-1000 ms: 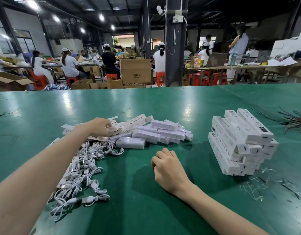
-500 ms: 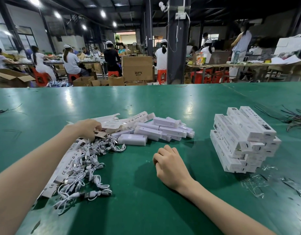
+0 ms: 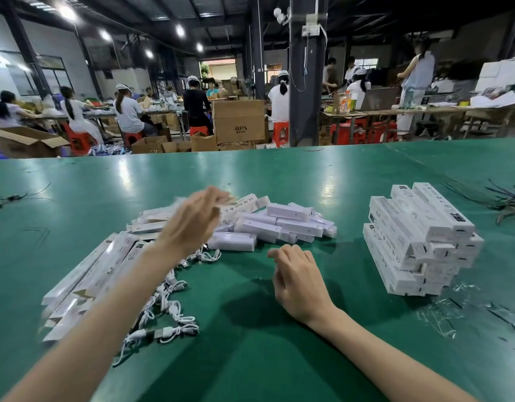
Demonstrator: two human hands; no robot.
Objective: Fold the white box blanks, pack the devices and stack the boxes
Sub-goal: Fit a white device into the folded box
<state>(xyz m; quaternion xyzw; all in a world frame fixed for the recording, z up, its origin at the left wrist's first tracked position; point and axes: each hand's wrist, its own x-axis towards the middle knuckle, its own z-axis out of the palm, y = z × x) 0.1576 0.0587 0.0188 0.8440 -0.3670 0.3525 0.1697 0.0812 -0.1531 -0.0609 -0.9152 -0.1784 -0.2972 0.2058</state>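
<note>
Holding left hand [image 3: 189,224] over box blanks [image 3: 105,262], blurred, grip not readable
Resting right hand [image 3: 299,285] on green table [image 3: 250,358], loosely curled, empty; stacked boxes [image 3: 418,236] well apart at right

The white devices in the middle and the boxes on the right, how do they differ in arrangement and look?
The devices lie in a low, loose pile, pointing different ways; the boxes form a taller, tidy stack of layers. The devices look plain, while the boxes carry printed text and dark labels. Both are white, long and on the green table.
</note>
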